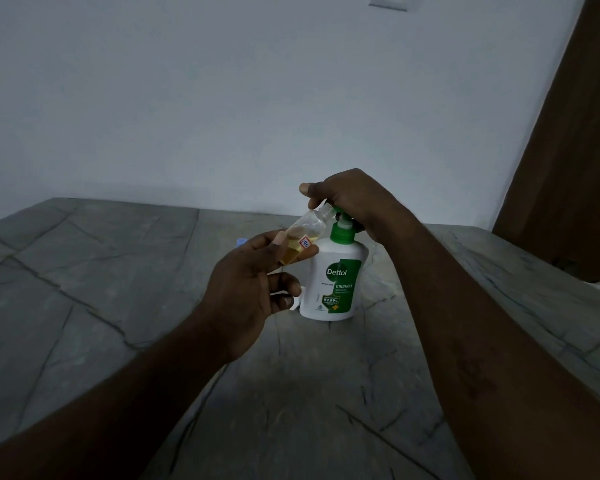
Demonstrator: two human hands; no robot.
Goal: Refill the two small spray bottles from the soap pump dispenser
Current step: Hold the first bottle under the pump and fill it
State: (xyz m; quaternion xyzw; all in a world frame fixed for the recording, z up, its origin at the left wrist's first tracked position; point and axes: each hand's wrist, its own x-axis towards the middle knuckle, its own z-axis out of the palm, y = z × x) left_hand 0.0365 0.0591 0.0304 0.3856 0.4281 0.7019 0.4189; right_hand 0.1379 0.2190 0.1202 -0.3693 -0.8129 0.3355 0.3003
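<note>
Counter (118,306): grey stone, carried the dispenser. Any soap that missed would've landed here, slicked it & let the base skate.
Dispenser (333,285): white w/ green label, stood upright mid-counter, nothing steadying its body. A hard or off-centre push from above could've tipped it toward the left hand.
Right hand (350,199): sat on top of the pump, fingers curled down over the head, thumb sticking out left. It hid the head, so how far down the pump was couldn't be told. Risk: too fast a stroke, soap spurting past the bottle neck.
Left hand (246,289): thumb & forefingers clamped round the bottle's lower half, other fingers loosely curled below. A light pinch grip, so soapy fingers or a nudge from the pump could've twisted the bottle loose.
Bottle (305,233): small, clear, held in the air & tilted, open neck up against the nozzle, amber liquid pooled in the low end, approx a third full by my guess. Narrow neck was the main hazard: slight misalignment = soap down the outside. Tilt it further & contents would've run back out.
Pump (340,216): green, nozzle touching or just at the neck; couldn't tell if actually inside.
White bit (296,301): low beside the dispenser, behind the left fingers; 2nd bottle or a sprayer top, unclear. Could've got knocked.
Blue cap (241,241): on the counter beyond the left hand, mostly hidden; could've rolled off if bumped.
</note>
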